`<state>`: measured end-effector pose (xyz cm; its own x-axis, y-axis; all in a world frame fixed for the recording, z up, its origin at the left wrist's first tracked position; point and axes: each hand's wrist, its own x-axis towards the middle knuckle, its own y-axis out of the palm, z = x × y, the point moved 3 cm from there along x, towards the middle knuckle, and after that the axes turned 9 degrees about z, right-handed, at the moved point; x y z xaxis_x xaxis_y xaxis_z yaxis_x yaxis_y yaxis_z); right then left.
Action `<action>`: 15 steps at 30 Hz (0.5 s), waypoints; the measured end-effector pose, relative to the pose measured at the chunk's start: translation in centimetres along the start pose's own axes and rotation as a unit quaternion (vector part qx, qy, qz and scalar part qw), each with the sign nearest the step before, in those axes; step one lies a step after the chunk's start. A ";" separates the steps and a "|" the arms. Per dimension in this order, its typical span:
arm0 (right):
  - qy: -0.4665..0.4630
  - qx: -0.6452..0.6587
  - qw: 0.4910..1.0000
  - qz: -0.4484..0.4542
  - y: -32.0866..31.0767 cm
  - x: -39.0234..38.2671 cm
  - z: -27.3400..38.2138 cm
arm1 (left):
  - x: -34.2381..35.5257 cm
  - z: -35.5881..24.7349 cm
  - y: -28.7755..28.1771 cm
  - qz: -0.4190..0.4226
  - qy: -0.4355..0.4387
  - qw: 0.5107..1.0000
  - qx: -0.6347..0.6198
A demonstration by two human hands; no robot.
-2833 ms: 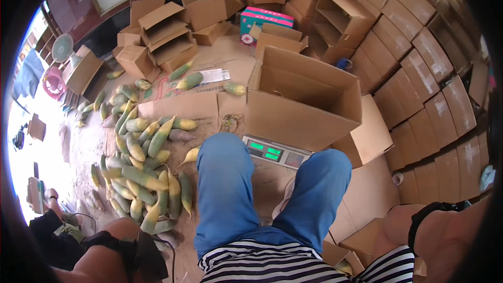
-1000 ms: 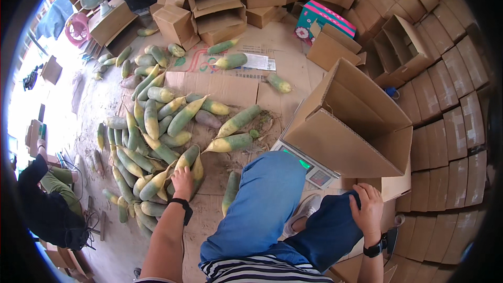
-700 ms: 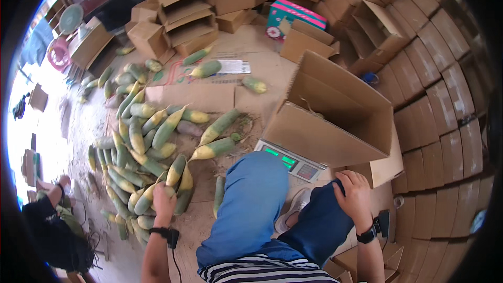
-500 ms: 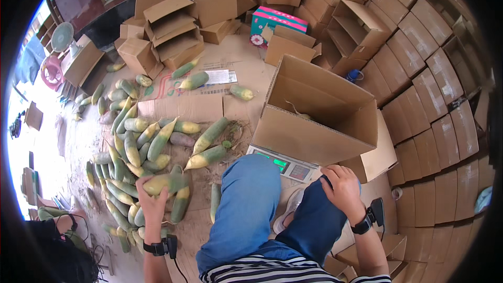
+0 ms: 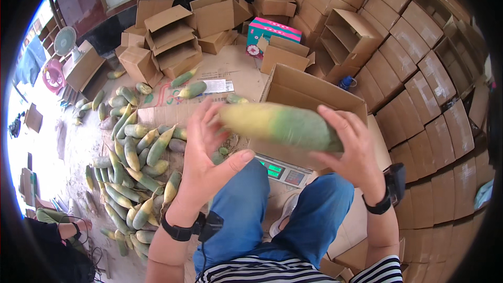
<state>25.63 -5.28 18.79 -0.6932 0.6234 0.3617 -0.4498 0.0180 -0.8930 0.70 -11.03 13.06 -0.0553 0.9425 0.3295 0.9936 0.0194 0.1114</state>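
Note:
A large green radish [image 5: 277,124], pale yellow at its left end, is held lengthwise in the air over my knees and the near wall of an open cardboard box [image 5: 319,91]. Around its green right end, my right hand [image 5: 359,149] is closed. My left hand [image 5: 199,165] is at the yellow end with fingers and thumb spread apart; its fingertips are blurred and seem to touch the radish. Below, a digital scale [image 5: 293,177] with a lit green display shows under the box. The box's inside is mostly hidden.
A heap of green radishes [image 5: 131,154] lies on the floor to my left. Empty cartons [image 5: 170,36] and a teal-and-pink box [image 5: 272,34] stand at the back. Stacked cardboard boxes [image 5: 414,78] wall the right side. Another person's arm [image 5: 73,228] shows at lower left.
My left hand has lifted a radish from the heap and brought it right and up. My right hand has left my knee and taken the radish's other end.

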 end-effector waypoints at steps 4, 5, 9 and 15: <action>0.094 -0.192 0.977 0.018 -1.1 -0.6 -5.8 | -4.1 3.4 -2.0 0.163 -0.132 0.932 0.295; 0.134 -0.214 0.967 0.030 -0.5 -0.7 -8.1 | -5.3 4.0 -1.7 0.160 -0.133 0.933 0.295; 0.209 -0.221 0.939 0.160 4.3 -0.5 -16.5 | -8.3 6.5 1.3 0.203 -0.058 0.870 0.445; 0.224 -0.054 0.882 0.411 12.0 -2.2 -23.8 | -7.4 7.0 2.5 0.207 -0.024 0.885 0.417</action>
<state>35.19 12.15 0.90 -0.4576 0.7068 -0.5395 0.1743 -0.5237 -0.8339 4.27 -15.65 4.29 0.3151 0.9391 0.1372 0.6560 -0.1110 -0.7465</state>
